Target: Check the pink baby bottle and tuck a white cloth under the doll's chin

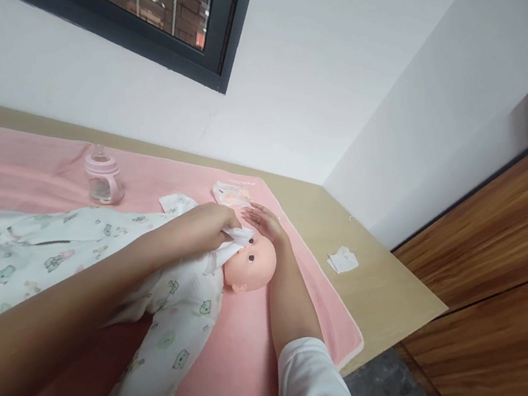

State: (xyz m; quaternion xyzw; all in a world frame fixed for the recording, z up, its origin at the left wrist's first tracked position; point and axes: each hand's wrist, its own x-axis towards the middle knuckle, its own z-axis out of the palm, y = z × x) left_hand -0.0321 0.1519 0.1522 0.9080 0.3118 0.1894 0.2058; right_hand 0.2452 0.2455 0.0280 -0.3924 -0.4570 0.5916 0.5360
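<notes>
A baby doll (254,268) lies on its back on a pink mat (234,372), dressed in a white printed sleepsuit (165,333). My left hand (211,225) reaches across the doll's body, its fingers closed on a white tissue (229,247) that lies over the lower part of the doll's face. Curved around the far side of the doll's head is my right hand (265,223), with fingers stretched out and holding nothing. The doll's eyes and one ear show; its mouth is hidden by the tissue.
A pink baby bottle (104,178) stands upright on the mat behind the doll. Near my fingertips lies a clear plastic packet (231,194). A folded white tissue (343,259) rests on the wooden tabletop (379,286). A wall and dark-framed window (211,68) rise behind.
</notes>
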